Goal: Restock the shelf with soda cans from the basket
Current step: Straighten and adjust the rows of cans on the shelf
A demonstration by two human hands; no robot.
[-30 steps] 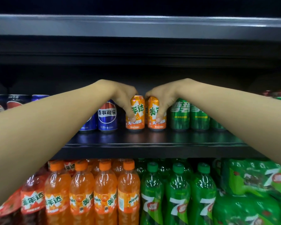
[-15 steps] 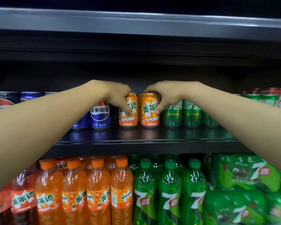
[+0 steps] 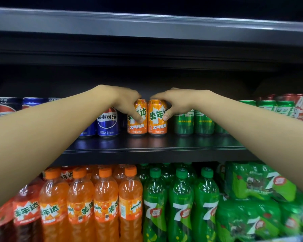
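Two orange cans parked side by side mid-shelf, touching or near enough, bases down on the shelf (image 3: 156,145) between the blue cola cans (image 3: 107,122) and the green cans (image 3: 184,123). Left hand (image 3: 128,102) draped over the top of the left orange can (image 3: 136,119), fingers curled down round it, thumb tip pressed on the label. Right hand (image 3: 173,102) doing the mirror image on the right orange can (image 3: 157,117), thumb on the front, fingers wrapped over the top and far side. So both hands wrapped snug round a can each, nothing loose. Basket nowhere in view, so no telling how many are left to go. Looks like final nudging into line before letting go, just a guess though. Stuff that could bite from here: pulling a hand out sideways and dragging a can along, since those fingers sit tucked in the tight gaps next to the neighbours; knocking a green or blue can while backing out; shoving too hard and pushing the row behind out of line. Can't see behind the front cans, too dark. Orange bottles (image 3: 105,203) and green bottles (image 3: 180,206) right below, so anything tipping off the shelf edge lands on or past those.
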